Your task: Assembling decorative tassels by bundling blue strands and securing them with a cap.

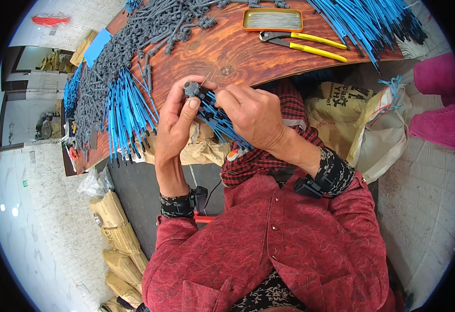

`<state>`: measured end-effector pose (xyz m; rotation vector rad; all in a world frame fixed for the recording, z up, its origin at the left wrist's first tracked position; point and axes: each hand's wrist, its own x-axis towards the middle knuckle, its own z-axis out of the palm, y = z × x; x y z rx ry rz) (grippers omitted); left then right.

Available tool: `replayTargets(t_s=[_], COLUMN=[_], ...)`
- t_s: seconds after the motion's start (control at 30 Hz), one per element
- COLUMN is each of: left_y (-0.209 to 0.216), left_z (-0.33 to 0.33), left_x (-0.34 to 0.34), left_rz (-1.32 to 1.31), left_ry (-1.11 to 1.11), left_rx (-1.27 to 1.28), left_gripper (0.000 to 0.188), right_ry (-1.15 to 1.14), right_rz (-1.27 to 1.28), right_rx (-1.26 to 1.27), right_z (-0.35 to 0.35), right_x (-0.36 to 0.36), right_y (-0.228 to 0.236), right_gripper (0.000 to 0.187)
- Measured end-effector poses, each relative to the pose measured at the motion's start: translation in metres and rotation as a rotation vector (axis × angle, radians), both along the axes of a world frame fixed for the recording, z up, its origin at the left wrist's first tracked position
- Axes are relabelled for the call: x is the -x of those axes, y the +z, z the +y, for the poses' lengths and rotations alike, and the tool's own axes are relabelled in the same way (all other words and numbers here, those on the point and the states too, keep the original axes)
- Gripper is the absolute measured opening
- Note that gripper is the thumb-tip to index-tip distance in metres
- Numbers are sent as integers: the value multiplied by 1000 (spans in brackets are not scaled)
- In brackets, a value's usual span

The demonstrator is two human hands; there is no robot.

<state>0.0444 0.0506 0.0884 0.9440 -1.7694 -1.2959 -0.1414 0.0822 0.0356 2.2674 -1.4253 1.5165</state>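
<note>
Left hand (pixel 178 117) pinches a grey cap (pixel 191 89) while right hand (pixel 251 115) holds blue rods (pixel 221 122) (both grips tight); a thin pin (pixel 207 79) could slip or bend.

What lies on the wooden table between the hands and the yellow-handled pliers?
In the head view, only bare wood table lies between the hands and the yellow-handled pliers; nothing sits there.

Yellow-handled pliers (pixel 302 42) beside an orange tin (pixel 272 20) of pins
</note>
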Motion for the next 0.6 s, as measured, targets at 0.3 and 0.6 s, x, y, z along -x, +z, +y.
replayTargets(t_s=[0.3, 0.6], left_y=[1, -2], left_z=[30, 39], left_x=[17, 0], left_rz=[-72, -69], left_ry=[106, 184], left_rx=[32, 92], left_gripper=[41, 34], right_ry=[28, 197], right_rz=[39, -211], right_rx=[-6, -24], right_z=[9, 13], right_x=[3, -4], right_y=[7, -4], right_gripper=[14, 12])
